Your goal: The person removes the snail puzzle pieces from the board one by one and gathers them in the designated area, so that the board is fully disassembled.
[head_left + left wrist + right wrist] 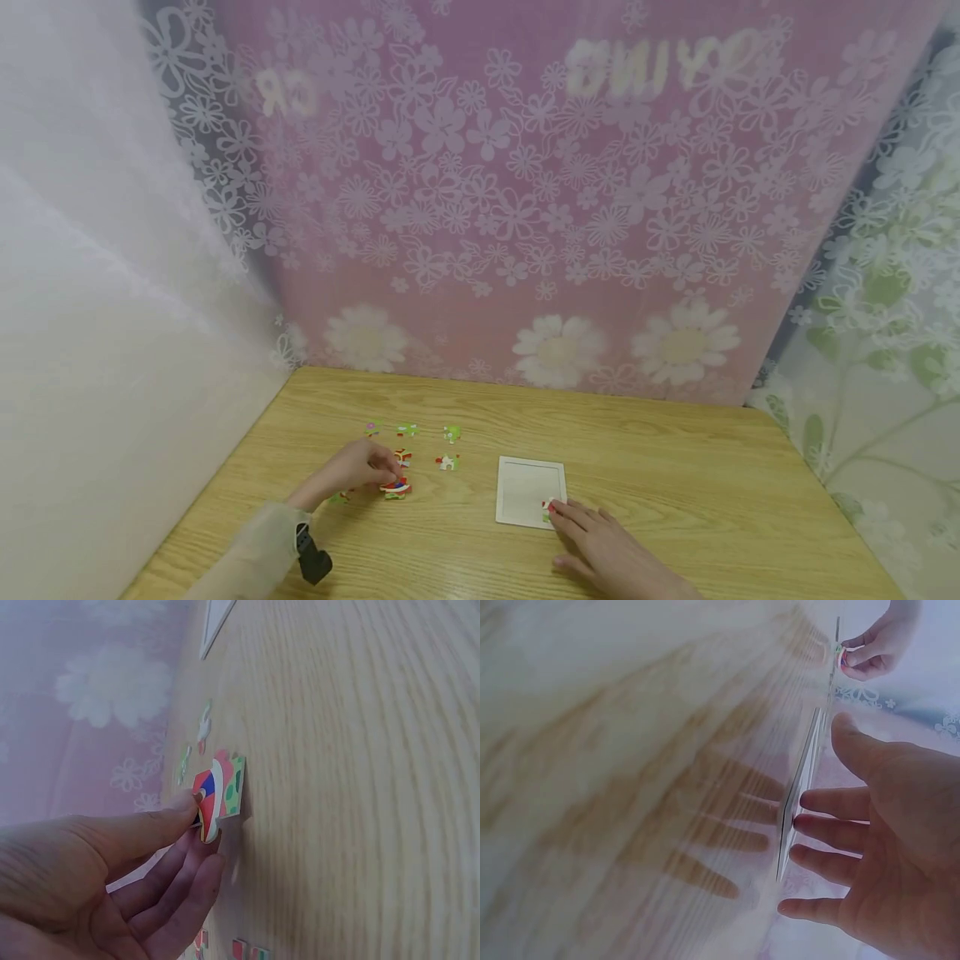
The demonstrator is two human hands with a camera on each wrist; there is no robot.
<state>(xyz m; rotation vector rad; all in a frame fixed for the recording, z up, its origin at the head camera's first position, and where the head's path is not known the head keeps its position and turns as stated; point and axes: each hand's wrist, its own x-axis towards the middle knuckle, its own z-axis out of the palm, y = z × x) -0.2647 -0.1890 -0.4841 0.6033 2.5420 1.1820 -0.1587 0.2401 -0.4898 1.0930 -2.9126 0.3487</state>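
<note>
My left hand (pixel 351 468) pinches a red, blue and white jigsaw puzzle piece (pixel 211 787) between thumb and fingers, just over the table. In the left wrist view, a green-patterned part shows behind its white band; whether that is a second piece I cannot tell. A white square puzzle frame (pixel 498 492) lies to the right. In its near right corner sits a red, white and green piece (pixel 547 516). Fingertips of my right hand (pixel 606 546) rest at that corner, the fingers straight and spread.
Several loose pieces lie around my left hand, among them a green one (pixel 452 433), a white and red one (pixel 448 462) and a pink one (pixel 372 428). The wooden table (pixel 660 467) meets a pink flowered curtain (pixel 465 250) at the back. A pale wall stands left.
</note>
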